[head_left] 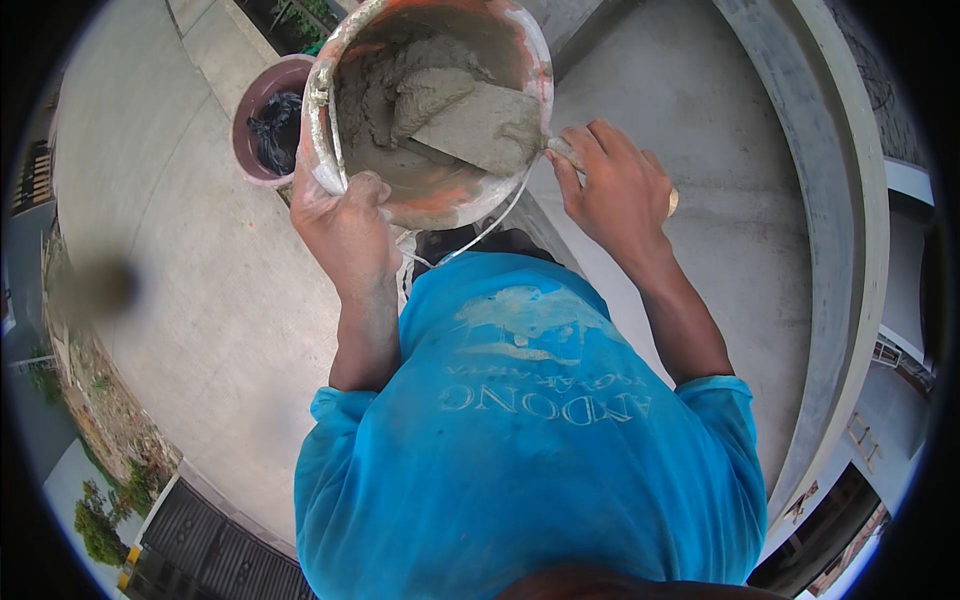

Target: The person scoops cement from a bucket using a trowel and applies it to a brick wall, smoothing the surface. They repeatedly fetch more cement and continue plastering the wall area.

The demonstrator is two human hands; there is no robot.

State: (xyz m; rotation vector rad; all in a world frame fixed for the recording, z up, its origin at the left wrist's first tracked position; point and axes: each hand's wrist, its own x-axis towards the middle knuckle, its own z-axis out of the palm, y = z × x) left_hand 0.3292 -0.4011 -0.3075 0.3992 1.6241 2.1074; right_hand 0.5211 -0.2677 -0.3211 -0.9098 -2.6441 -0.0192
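A mortar-crusted orange bucket [330,125] is tilted toward me at the top middle. Its left rim is gripped by my left hand [350,215], with the thumb over the edge. Wet grey mortar [380,85] lies inside. My right hand [615,180] is closed round the handle of a trowel [480,130], whose flat blade reaches into the bucket with mortar heaped on its far part. The bucket's thin wire handle [497,222] hangs down on my side of the rim.
A pinkish bucket [242,125] holding something dark stands just beyond the left hand. Concrete paving [180,300] spreads to the left. On the right a pale surface [700,130] is bordered by a curved raised concrete edge [850,250].
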